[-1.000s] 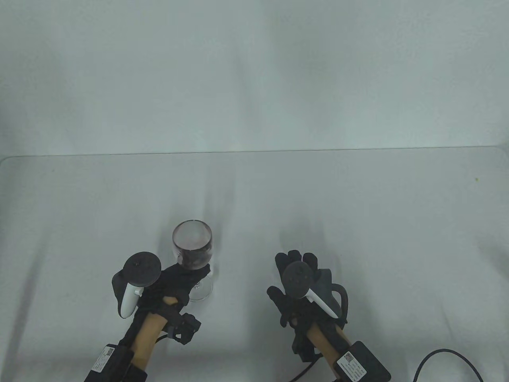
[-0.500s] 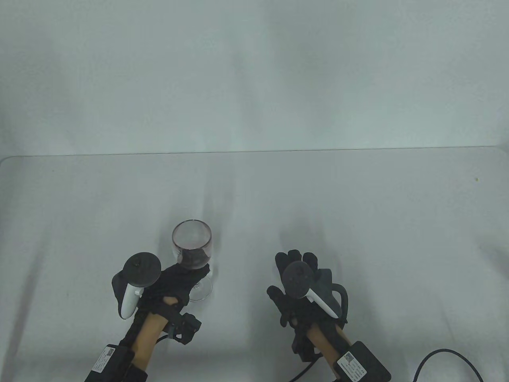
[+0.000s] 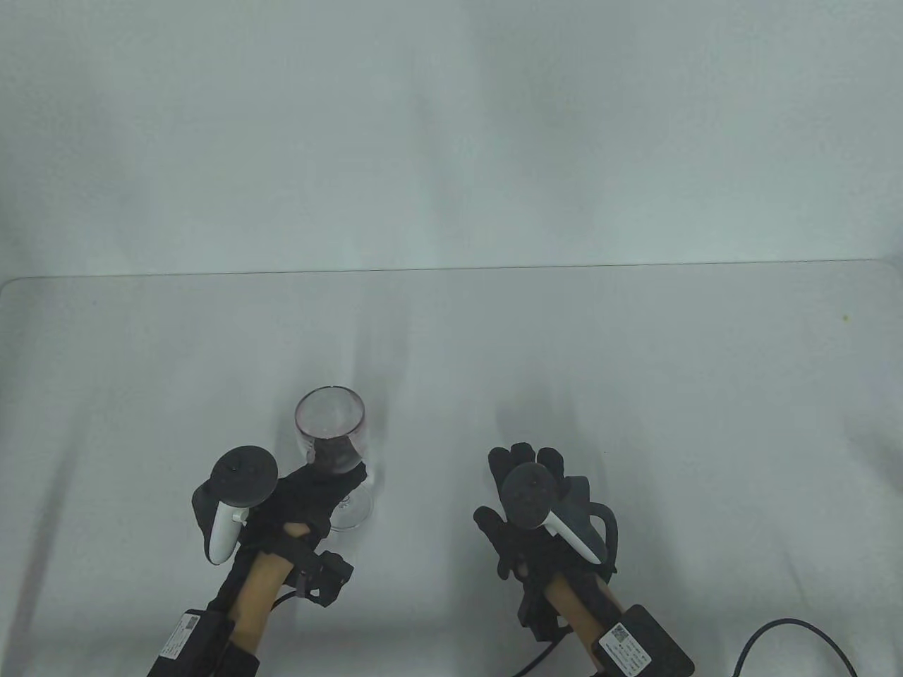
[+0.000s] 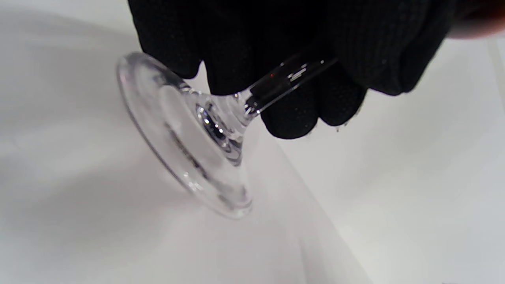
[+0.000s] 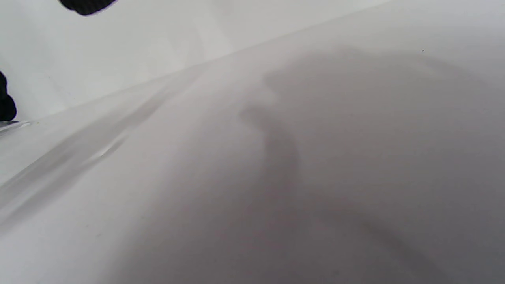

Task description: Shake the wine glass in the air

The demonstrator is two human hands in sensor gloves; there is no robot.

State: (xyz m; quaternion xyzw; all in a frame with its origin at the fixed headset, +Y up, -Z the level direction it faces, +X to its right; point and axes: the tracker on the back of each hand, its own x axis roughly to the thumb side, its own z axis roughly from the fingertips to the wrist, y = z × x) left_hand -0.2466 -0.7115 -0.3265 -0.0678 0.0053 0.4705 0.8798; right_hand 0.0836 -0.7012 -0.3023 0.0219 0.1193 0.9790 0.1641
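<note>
Pale grey-white wall fills the upper part of the table view, and below it the white worktop spreads wide, bare around the hands and streaked with soft shadows; such a plain surface leaves room to swing a glass without striking anything. Next in size, the right hand lies low near the bottom edge, well apart from the glass, palm down with its fingers spread loosely forward and nothing in them; judged from its place, it is parked out of the way because the task needs only one hand. The left hand grips the wine glass by the stem, just under the bowl; in the left wrist view the gloved fingers wrap closely round the stem with the foot jutting out below them, tilted, with its lower edge close over the worktop, though whether it touches there I cannot tell; a stem grip suits a swirl, since it leaves the bowl free and lets the wrist drive the motion. Dark red liquid sits low in the bowl, well below the rim, which should keep it from slopping out; the bowl leans slightly to the left in the table view, which fits a glass being lifted or swirled.
</note>
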